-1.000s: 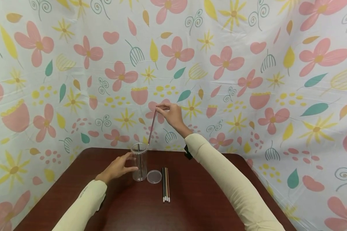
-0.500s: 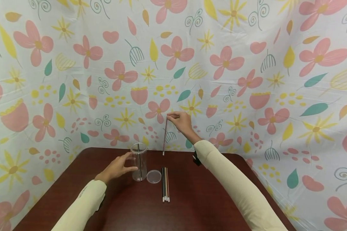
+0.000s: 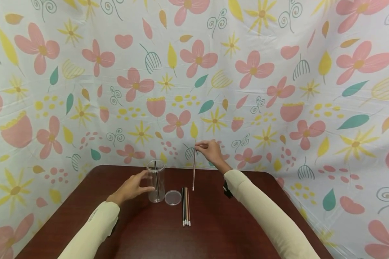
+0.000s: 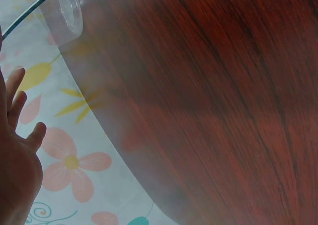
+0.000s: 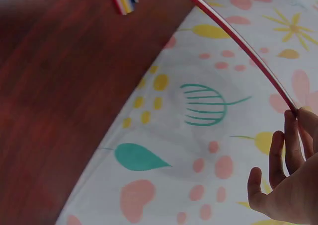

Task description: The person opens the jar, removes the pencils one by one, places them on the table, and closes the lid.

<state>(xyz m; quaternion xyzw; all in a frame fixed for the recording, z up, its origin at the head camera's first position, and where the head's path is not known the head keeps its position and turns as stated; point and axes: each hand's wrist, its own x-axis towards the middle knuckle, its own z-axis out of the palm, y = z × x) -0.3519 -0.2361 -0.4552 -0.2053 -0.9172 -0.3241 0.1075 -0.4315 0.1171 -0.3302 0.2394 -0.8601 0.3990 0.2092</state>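
A clear plastic jar [image 3: 160, 180] stands upright on the table with one dark pencil [image 3: 156, 176] leaning inside it. My left hand [image 3: 131, 187] holds the jar's left side, thumb across the front; in the left wrist view several of its fingers [image 4: 37, 135] show spread, the jar beyond them. To the right, my right hand [image 3: 210, 151] pinches the upper end of a reddish pencil [image 3: 194, 171], which hangs nearly vertical, white eraser end down. Below and left of it lies a row of several pencils [image 3: 186, 207], dark and brown, erasers toward me.
A round clear lid [image 3: 173, 198] lies flat between the jar and the row of pencils. The dark red-brown wooden table [image 3: 149, 237] meets a floral curtain [image 3: 246, 118] at its back edge.
My right hand has carried the reddish pencil away from beside the jar's rim, rightward and down toward the pencil row. The left hand and jar have stayed in place.
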